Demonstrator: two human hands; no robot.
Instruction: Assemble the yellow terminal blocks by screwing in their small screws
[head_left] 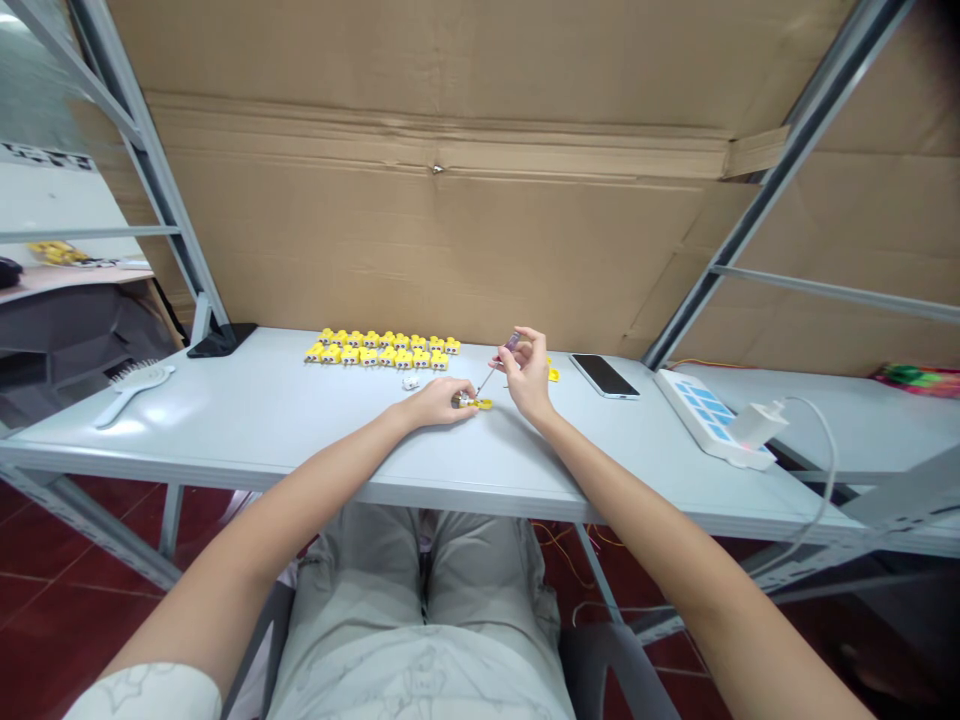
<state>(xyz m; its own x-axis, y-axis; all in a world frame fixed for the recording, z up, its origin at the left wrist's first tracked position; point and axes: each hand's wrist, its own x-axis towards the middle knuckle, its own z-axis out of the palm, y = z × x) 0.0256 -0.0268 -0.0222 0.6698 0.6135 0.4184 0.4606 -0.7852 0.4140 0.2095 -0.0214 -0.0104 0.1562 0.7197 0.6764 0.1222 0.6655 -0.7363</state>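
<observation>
My right hand (528, 375) is closed round the handle of a screwdriver (513, 342), whose thin shaft slants down to the left. Its tip meets a small yellow plastic part (484, 404) on the table. With closed fingers, my left hand (444, 401) steadies that part, and some of it is hidden under the fingertips. Just behind my left hand lies a small white piece (410, 383). Two rows of small yellow pieces (386, 357) stand further back on the left. Another yellow piece (553, 375) shows partly behind my right hand.
A dark-screened phone (604, 376) lies right of my right hand. Beyond it sits a white power strip (705, 415) with a charger (757, 424) and cable. A hairbrush (135, 388) rests at the table's left end. Metal posts and a cardboard wall (450, 250) border the back.
</observation>
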